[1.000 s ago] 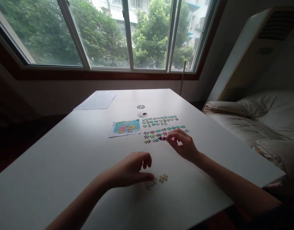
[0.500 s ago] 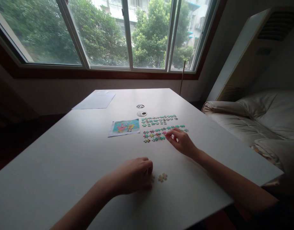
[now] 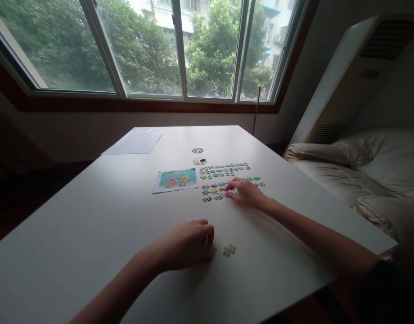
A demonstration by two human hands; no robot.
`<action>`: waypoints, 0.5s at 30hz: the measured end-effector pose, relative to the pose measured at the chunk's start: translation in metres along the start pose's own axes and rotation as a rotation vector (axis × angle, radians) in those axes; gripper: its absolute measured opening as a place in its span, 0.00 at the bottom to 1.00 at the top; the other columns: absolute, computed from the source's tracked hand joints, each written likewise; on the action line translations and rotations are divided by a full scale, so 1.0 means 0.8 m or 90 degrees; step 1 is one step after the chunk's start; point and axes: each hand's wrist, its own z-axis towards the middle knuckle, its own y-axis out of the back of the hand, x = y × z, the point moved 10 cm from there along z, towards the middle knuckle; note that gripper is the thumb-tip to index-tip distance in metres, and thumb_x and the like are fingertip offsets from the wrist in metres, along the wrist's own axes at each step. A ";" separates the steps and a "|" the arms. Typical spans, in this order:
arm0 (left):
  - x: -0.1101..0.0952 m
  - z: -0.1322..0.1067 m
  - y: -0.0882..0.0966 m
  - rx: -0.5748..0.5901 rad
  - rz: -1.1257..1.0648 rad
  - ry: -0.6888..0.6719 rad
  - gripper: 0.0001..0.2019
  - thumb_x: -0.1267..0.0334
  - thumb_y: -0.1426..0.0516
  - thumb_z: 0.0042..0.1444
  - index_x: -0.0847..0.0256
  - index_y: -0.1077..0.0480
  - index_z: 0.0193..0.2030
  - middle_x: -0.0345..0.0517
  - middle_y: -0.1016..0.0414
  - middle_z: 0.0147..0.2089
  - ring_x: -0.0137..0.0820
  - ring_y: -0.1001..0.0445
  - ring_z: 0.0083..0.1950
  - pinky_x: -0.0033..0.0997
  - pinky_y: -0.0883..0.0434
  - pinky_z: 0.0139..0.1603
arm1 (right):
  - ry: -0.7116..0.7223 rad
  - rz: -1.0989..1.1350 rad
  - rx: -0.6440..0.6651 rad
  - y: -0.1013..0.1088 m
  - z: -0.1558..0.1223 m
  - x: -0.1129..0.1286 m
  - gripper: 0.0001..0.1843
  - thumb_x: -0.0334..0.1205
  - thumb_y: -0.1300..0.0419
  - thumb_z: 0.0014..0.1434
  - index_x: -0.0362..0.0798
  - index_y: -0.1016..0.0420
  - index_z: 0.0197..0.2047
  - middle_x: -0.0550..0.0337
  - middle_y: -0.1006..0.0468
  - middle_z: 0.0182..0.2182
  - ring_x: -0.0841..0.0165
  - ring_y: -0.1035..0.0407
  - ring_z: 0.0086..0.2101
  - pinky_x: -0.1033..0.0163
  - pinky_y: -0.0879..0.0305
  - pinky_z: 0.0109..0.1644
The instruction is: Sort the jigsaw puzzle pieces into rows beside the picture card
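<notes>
at the puzzle pieces (image 3: 214, 191), the right hand (image 3: 245, 192) required light contact, fingers slightly parted, grip indiscernible. the left hand (image 3: 190, 244) curled inward, grip hidden.

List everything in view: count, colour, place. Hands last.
Table: one, white, centre
Cartoon picture: one, mainly blue, table middle
Coloured puzzle pieces: many, mostly teal, right of cartoon picture
Pale puzzle pieces: count unclear, beige, near middle
Paper: at least one, whitish, table's far left
Round items: two, dark and pale, beyond cartoon picture
Window: one, white-framed, ahead
Trees: several, green, outside
Buildings: uncounted, whitish, outside
Stick: one, brown, before window
Vented unit: one, pale, right
Sofa: one, cream, right
Sleeve: one, dark, lower right
Left hand: one, bare, at pale pieces
Right hand: one, bare, at coloured pieces
</notes>
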 end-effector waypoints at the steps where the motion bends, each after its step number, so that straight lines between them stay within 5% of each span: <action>1: 0.000 -0.001 0.000 0.001 0.000 0.000 0.06 0.63 0.44 0.45 0.57 0.36 0.32 0.37 0.35 0.33 0.26 0.37 0.30 0.22 0.40 0.29 | 0.000 -0.002 0.011 -0.001 0.006 0.000 0.09 0.43 0.46 0.55 0.49 0.27 0.36 0.59 0.28 0.35 0.71 0.33 0.33 0.67 0.41 0.37; 15: -0.001 -0.007 0.007 -0.023 0.000 -0.006 0.04 0.62 0.46 0.48 0.58 0.34 0.32 0.39 0.34 0.32 0.26 0.36 0.29 0.23 0.40 0.29 | -0.009 0.093 0.155 -0.028 0.045 0.000 0.04 0.38 0.39 0.45 0.46 0.26 0.25 0.60 0.24 0.26 0.71 0.32 0.27 0.70 0.43 0.26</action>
